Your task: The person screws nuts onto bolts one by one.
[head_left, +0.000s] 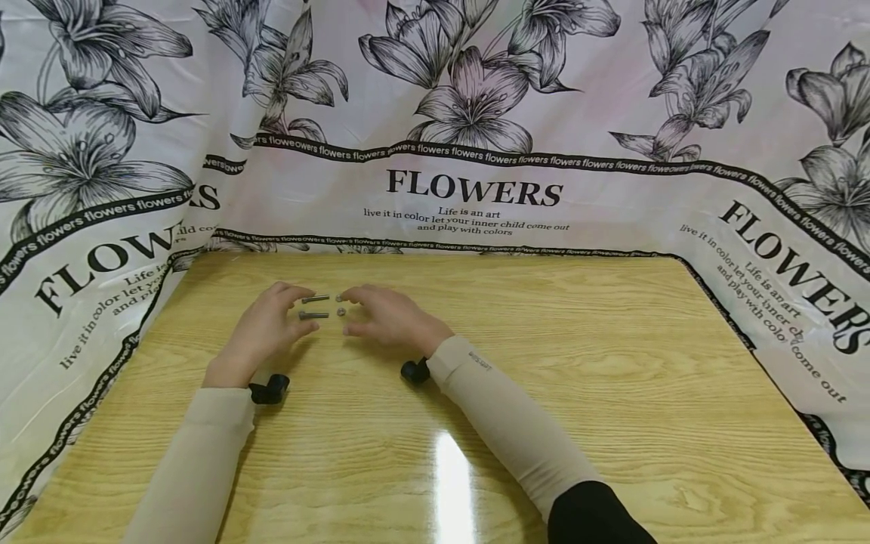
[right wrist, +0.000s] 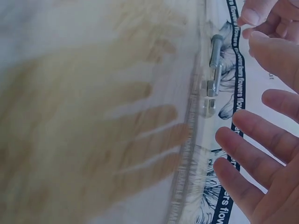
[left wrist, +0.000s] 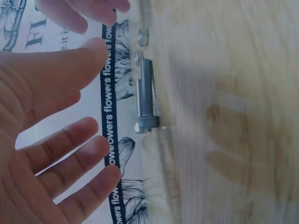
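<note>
Two metal bolts lie side by side on the wooden table, the nearer bolt (head_left: pixel 314 315) and the farther bolt (head_left: pixel 316 298), heads to the left. Just past their right ends sit two small hex nuts, a nearer nut (head_left: pixel 341 311) and a farther nut (head_left: pixel 339 298). My left hand (head_left: pixel 261 332) is around the head ends of the bolts, thumb and fingers spread apart. Opposite it, my right hand (head_left: pixel 394 316) is beside the nuts with its fingers parted. In the left wrist view, nothing lies within the left hand (left wrist: pixel 51 140); the right hand (right wrist: pixel 266 163) holds nothing either.
The light wood table (head_left: pixel 578 363) has a glossy surface with a bright reflection near the front. A flower-printed curtain (head_left: pixel 476 204) hangs along the back and both sides. Each wrist carries a small black camera, such as the left one (head_left: pixel 270 389).
</note>
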Demonstrator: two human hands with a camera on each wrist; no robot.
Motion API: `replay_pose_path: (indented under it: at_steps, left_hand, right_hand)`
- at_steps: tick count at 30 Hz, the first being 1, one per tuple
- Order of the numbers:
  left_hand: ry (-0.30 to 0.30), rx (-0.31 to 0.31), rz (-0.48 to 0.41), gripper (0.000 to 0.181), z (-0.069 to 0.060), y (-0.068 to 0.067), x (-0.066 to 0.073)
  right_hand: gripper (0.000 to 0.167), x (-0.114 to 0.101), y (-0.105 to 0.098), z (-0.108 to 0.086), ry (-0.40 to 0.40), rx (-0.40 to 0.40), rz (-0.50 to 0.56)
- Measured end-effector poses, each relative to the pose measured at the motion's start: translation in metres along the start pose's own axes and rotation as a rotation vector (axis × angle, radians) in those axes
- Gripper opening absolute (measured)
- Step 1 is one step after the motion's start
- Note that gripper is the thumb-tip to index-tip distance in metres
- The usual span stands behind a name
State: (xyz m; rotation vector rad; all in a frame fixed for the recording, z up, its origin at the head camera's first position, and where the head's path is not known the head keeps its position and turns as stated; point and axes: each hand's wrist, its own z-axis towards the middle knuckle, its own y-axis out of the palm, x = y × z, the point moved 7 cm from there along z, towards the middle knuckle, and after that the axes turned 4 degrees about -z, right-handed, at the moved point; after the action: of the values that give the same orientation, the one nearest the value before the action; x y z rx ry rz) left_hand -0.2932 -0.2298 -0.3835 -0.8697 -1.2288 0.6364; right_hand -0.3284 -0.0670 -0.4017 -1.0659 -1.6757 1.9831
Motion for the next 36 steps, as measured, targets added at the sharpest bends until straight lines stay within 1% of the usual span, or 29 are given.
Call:
replay_pose_path:
  at_steps: [6,13,17,20,25,26,31,36]
  left_hand:
    - [-0.024,-0.014,-0.008,0.051,0.001,0.000,-0.008]
    - [-0.033,-0.039,-0.036,0.049,0.004,0.002,-0.013]
    - [-0.034,-0.060,-0.058,0.049,0.006,0.004,-0.016]
    - [-0.023,-0.076,-0.072,0.048,0.009,0.006,-0.018]
    - [0.007,-0.101,-0.061,0.043,0.014,0.009,-0.019]
    - [0.010,-0.104,-0.056,0.042,0.014,0.009,-0.019]
    - [0.006,-0.124,-0.059,0.038,0.015,0.010,-0.023]
    - [0.022,-0.136,-0.042,0.037,0.019,0.012,-0.021]
  right_hand:
    - [0.059,0.004,0.003,0.006,-0.022,-0.021,0.073]
    - [0.056,0.005,0.001,0.012,-0.038,-0.042,0.168]
    - [0.054,0.006,0.003,0.015,-0.042,-0.064,0.227]
    - [0.053,0.008,0.005,0.018,-0.042,-0.077,0.257]
    - [0.051,0.010,0.002,0.022,-0.054,-0.080,0.254]
    - [0.050,0.009,0.002,0.024,-0.064,-0.080,0.254]
    - [0.043,0.008,0.005,0.030,-0.063,-0.096,0.268]
    - [0.041,0.012,0.007,0.034,-0.053,-0.119,0.242]
